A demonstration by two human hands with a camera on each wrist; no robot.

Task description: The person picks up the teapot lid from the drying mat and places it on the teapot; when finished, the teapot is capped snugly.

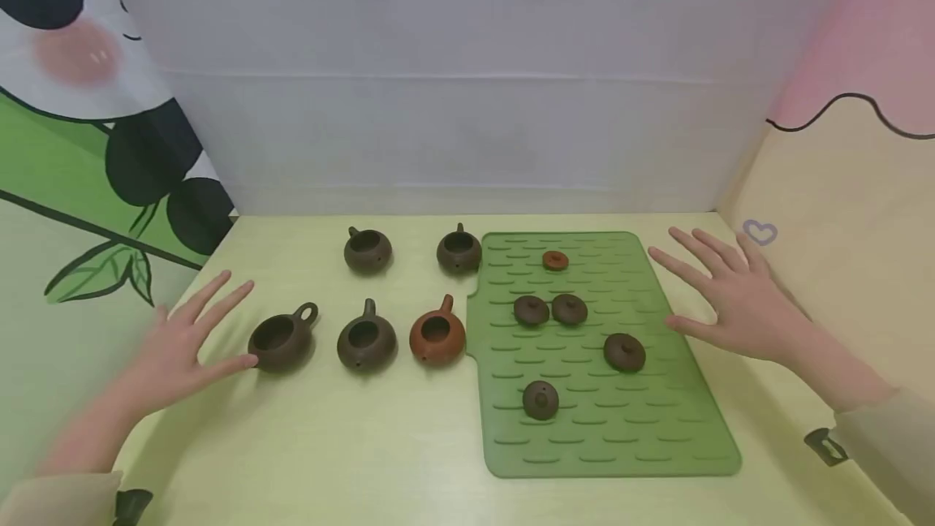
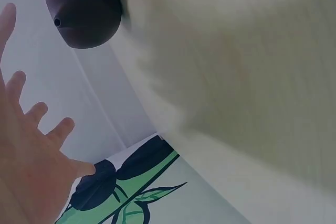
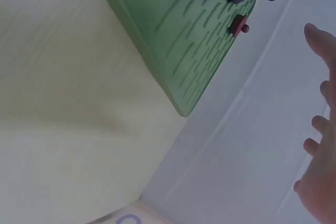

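Note:
My left hand [image 1: 183,347] hovers at the table's left with fingers spread and nothing held. Its thumb tip overlaps the nearest dark teapot [image 1: 281,342] in the head view; the left wrist view shows that teapot [image 2: 86,11] apart from the fingers. More lidless teapots stand beside it: a dark one [image 1: 367,342], a reddish-brown one [image 1: 437,336], and two dark ones behind, left [image 1: 368,252] and right [image 1: 459,252]. Over the right edge of the green mat [image 1: 584,449], my right hand [image 1: 738,303] is spread and holds nothing. In the right wrist view its fingers [image 3: 317,124] are bare.
Several loose lids lie on the mat: a small reddish one [image 1: 555,260], a touching-looking dark pair [image 1: 532,311], a dark one at right [image 1: 624,352] and a rounder one in front [image 1: 540,401]. A pale wall [image 1: 467,128] closes the back; printed cloths flank both sides.

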